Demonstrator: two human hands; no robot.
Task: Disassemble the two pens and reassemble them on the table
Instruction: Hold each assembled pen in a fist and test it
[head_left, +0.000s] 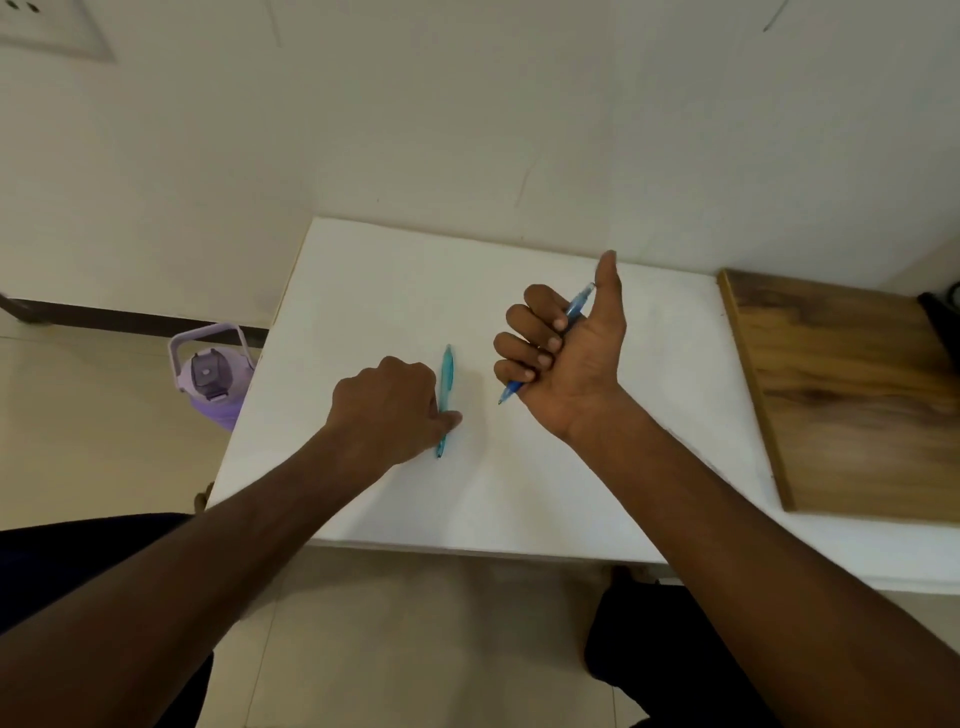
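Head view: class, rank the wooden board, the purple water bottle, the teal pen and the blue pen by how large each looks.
1. wooden board, partly cut off at the frame edge
2. purple water bottle, partly behind the table
3. teal pen and blue pen: unranked, both look alike and are partly covered by hands.

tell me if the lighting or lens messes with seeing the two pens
Head view: soft even light, faint shadows, no glare; teal pen and dark blue pen stay readable though slightly soft; wide-angle lens bows the white table edges.
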